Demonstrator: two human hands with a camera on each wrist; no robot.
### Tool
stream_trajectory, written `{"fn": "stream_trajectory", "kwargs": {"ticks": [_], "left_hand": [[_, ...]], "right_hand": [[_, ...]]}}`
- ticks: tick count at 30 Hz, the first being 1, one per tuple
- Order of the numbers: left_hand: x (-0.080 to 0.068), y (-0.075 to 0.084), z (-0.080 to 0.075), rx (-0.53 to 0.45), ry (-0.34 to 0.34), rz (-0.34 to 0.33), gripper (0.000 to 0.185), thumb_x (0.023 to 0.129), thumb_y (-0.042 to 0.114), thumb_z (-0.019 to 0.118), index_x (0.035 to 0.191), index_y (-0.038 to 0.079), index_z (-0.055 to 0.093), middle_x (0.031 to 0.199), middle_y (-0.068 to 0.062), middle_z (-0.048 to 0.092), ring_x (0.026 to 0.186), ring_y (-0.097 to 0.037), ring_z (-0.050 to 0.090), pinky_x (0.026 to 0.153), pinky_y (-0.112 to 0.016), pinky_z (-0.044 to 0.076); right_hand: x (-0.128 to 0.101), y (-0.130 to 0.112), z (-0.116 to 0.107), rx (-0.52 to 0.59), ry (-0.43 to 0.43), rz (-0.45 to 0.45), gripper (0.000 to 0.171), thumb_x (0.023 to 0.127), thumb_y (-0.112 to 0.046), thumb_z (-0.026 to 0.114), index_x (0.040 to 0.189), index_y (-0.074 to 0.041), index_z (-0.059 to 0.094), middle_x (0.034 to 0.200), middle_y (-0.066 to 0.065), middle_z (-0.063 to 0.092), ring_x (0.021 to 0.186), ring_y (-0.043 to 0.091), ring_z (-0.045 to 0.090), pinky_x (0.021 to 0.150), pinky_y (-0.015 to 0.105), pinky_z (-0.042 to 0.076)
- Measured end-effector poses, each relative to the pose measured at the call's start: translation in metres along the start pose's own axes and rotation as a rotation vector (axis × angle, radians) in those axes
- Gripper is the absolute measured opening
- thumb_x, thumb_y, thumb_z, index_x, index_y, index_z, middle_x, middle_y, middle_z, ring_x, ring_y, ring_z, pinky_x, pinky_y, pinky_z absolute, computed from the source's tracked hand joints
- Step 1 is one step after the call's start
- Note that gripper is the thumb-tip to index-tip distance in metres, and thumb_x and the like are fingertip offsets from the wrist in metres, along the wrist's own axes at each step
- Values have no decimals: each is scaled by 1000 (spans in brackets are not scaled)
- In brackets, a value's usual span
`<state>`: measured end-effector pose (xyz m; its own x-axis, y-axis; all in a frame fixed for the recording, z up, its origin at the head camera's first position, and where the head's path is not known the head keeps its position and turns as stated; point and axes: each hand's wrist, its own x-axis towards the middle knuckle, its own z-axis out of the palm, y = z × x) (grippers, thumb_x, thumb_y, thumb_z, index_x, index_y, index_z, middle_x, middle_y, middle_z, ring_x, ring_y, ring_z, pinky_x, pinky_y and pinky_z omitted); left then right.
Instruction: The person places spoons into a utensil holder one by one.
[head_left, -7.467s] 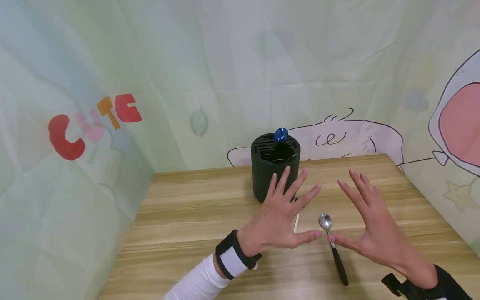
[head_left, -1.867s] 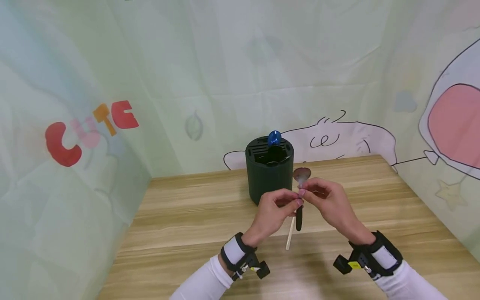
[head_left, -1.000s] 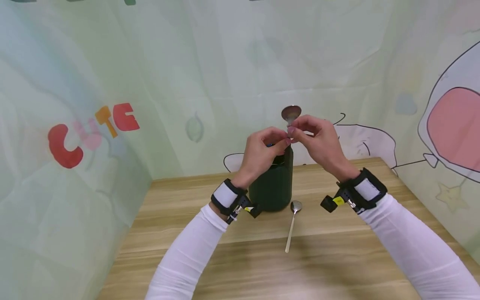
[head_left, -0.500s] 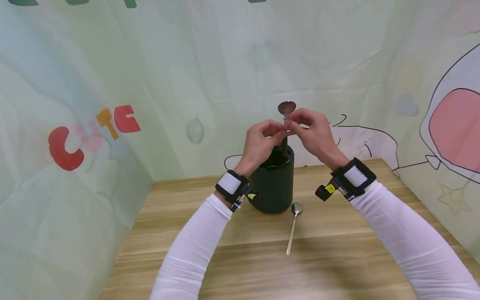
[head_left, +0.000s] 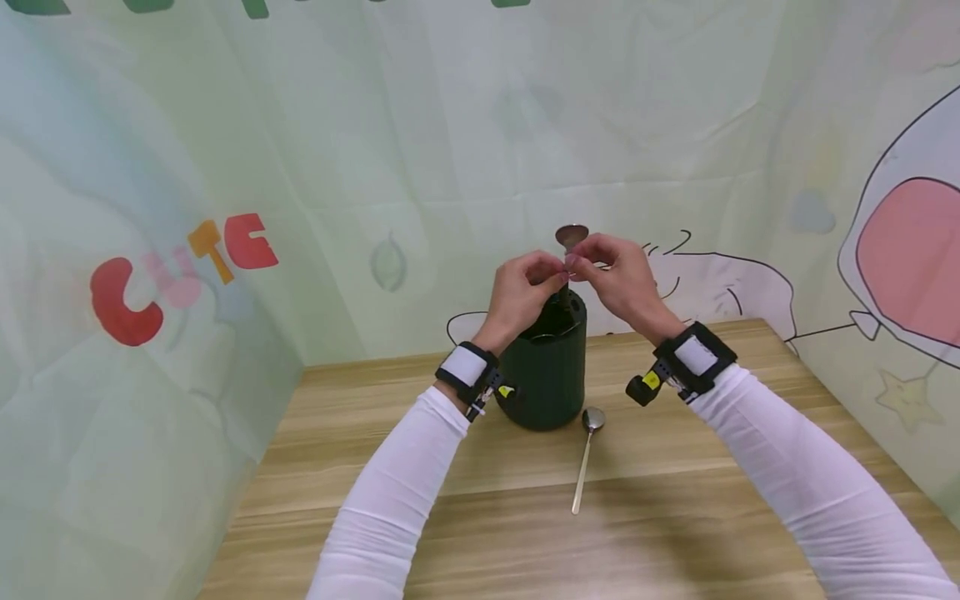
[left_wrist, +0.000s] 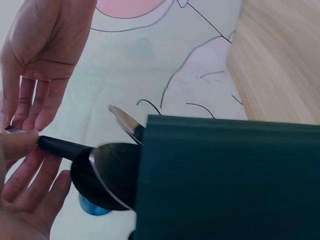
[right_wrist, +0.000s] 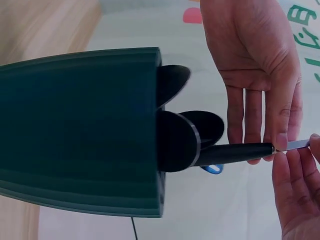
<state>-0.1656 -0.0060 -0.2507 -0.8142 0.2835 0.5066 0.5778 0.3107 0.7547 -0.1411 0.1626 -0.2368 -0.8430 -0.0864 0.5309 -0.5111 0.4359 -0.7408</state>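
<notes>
Bowl up, a metal spoon (head_left: 572, 235) with a black handle is held upright over the dark green utensil holder (head_left: 542, 383). My left hand (head_left: 521, 292) pinches its neck between thumb and fingers, and my right hand (head_left: 618, 275) pinches it just above. In the right wrist view, the black handle (right_wrist: 235, 153) slants toward the holder's mouth, its lower end hidden behind spoon bowls. Several spoons stand in the holder, including a blue one (left_wrist: 95, 206). On the table, in front of the holder, lies a second metal spoon (head_left: 593, 418).
The wood-grain table (head_left: 360, 433) is bounded at the back and sides by a printed cloth (head_left: 405, 117). Each wrist wears a strap with a small camera, such as the left strap (head_left: 465, 364).
Both hands were spread above the table; they took up the black-handled spoon and carried it over the holder. In the last half second, hands and spoon moved down slightly.
</notes>
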Motion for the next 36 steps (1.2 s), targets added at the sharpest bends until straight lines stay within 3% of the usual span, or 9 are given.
{"fn": "stream_trajectory", "kwargs": {"ticks": [5, 9, 13, 16, 22, 27, 32, 34, 36], "left_hand": [[-3, -6, 0, 14, -20, -35, 14, 93, 17, 68, 104, 10, 71, 101, -7, 76, 93, -16, 71, 88, -28, 56], [-6, -9, -2, -23, -52, -39, 29, 92, 18, 68, 120, 11, 64, 116, -6, 72, 107, -17, 68, 97, -32, 53], [-8, -8, -5, -56, -94, -37, 56, 91, 22, 69, 143, 17, 47, 143, -1, 57, 133, -15, 53, 112, -45, 42], [-9, -6, -6, -36, -119, -28, 66, 90, 27, 68, 149, 23, 38, 153, 4, 46, 142, -13, 42, 115, -54, 35], [-13, 0, -10, 33, -149, -37, 75, 89, 40, 68, 153, 34, 30, 161, 9, 31, 149, -17, 30, 115, -61, 29], [-17, 6, -13, 138, -169, 41, 78, 90, 46, 64, 156, 33, 23, 165, 7, 19, 153, -20, 17, 119, -61, 22], [-29, 12, -17, 284, -154, 122, 96, 80, 87, 38, 157, 32, 20, 167, 4, 7, 155, -30, -7, 120, -66, 3], [-37, 15, -19, 338, -142, 150, 105, 74, 95, 27, 157, 32, 19, 168, 3, 5, 153, -32, -12, 119, -66, -1], [-47, 19, -20, 382, -133, 179, 102, 76, 93, 27, 157, 31, 19, 168, 2, 3, 152, -35, -15, 119, -67, -2]], "right_hand": [[-2, 4, 4, -3, -28, 35, 16, 98, -18, 60, 104, -5, 68, 103, 13, 71, 99, 23, 69, 89, 37, 57], [-2, 4, 5, 3, -92, 66, 29, 96, -24, 63, 122, -10, 62, 119, 12, 67, 115, 26, 62, 102, 44, 49], [-2, 4, 3, 8, -171, 61, 57, 93, -30, 66, 144, -17, 44, 147, 8, 48, 137, 27, 44, 117, 52, 30], [-3, 2, 2, 3, -184, 58, 66, 91, -32, 67, 149, -22, 37, 156, 2, 36, 144, 24, 33, 120, 56, 20], [-4, -1, 2, -20, -170, 66, 68, 92, -43, 62, 152, -31, 31, 162, -3, 25, 150, 22, 23, 119, 63, 18], [-7, -2, -2, -34, -176, 27, 68, 94, -47, 57, 153, -34, 28, 166, -5, 13, 154, 23, 11, 118, 67, 13], [-17, -4, -7, -31, -210, -9, 69, 95, -52, 53, 155, -38, 21, 167, -8, -1, 155, 23, -1, 116, 72, 5], [-23, -6, -10, -32, -218, -29, 69, 96, -52, 52, 155, -40, 19, 166, -11, -3, 155, 22, -3, 115, 72, 4], [-30, -7, -13, -40, -225, -54, 69, 96, -52, 51, 155, -41, 18, 166, -12, -4, 155, 22, -4, 115, 73, 4]]}}
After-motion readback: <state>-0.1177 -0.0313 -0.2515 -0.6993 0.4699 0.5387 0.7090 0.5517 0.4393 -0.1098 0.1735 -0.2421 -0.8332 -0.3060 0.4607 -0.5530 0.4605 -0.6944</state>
